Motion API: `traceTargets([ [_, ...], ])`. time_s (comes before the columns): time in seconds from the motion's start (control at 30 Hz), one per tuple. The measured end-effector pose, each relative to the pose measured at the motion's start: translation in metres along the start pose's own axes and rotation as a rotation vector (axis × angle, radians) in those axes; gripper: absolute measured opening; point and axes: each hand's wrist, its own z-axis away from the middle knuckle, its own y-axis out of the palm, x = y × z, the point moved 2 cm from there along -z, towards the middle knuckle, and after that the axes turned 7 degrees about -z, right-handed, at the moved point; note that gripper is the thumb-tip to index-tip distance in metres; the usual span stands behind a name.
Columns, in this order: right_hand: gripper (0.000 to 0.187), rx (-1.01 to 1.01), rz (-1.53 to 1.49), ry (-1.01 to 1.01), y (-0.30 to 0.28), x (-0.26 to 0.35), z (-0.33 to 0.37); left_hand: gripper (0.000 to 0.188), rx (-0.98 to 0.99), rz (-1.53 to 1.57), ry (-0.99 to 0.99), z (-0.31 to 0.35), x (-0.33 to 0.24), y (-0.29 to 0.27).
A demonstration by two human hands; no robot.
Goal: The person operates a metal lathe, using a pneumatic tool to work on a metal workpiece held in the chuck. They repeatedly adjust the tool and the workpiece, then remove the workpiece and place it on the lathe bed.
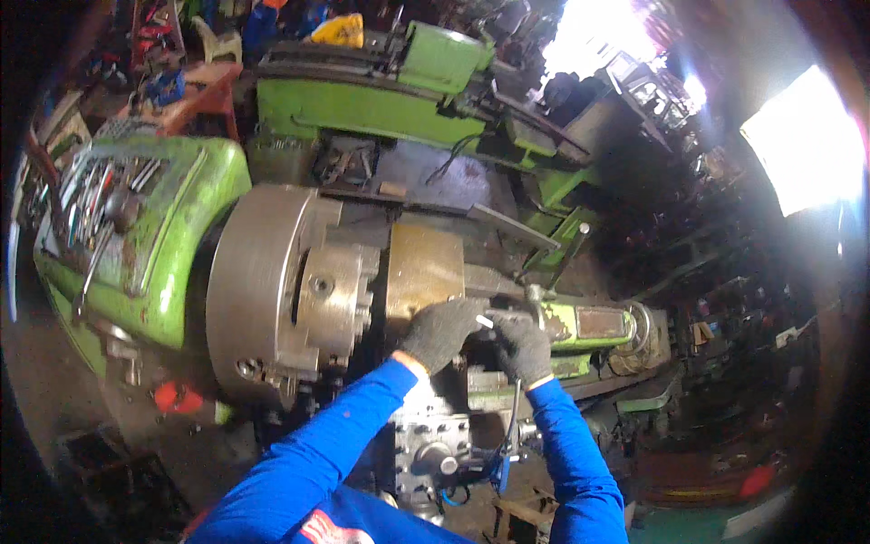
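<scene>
Both my hands wear dark grey gloves and meet over the bed of a green lathe. My left hand (442, 334) has its fingers closed near a small white stick (485, 322), which shows at its fingertips. Close beside it, my right hand (523, 346) is bent inward with closed fingers; what lies in them is hidden. Just beyond my left hand stands a flat, brownish metal block (424, 265). The large steel chuck (263, 281) with stepped jaws is to the left. Nearer me, below my hands, sits the tool carriage (435, 453) with several bolts.
Small tools crowd the top of the green headstock (172, 208). The green tailstock (584, 325) is right of my hands. A lever handle (571, 256) sticks up behind them. Another green machine (362, 109) stands across the back. A red object (177, 397) lies low at left.
</scene>
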Motion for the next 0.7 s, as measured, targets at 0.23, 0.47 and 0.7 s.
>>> traceTargets([
  [0.23, 0.031, -0.052, 0.072, -0.006, 0.002, 0.006, -0.010, 0.021, 0.032, -0.093, 0.049, -0.002, 0.001, 0.009],
  [0.47, 0.051, 0.065, 0.112, -0.234, -0.006, -0.032, -0.047, 0.021, 0.101, -0.176, 0.078, -0.003, -0.001, 0.011],
  [0.7, 0.044, 0.229, 0.072, -0.255, -0.012, -0.005, -0.058, 0.013, 0.010, -0.100, 0.014, 0.000, 0.006, 0.013],
])
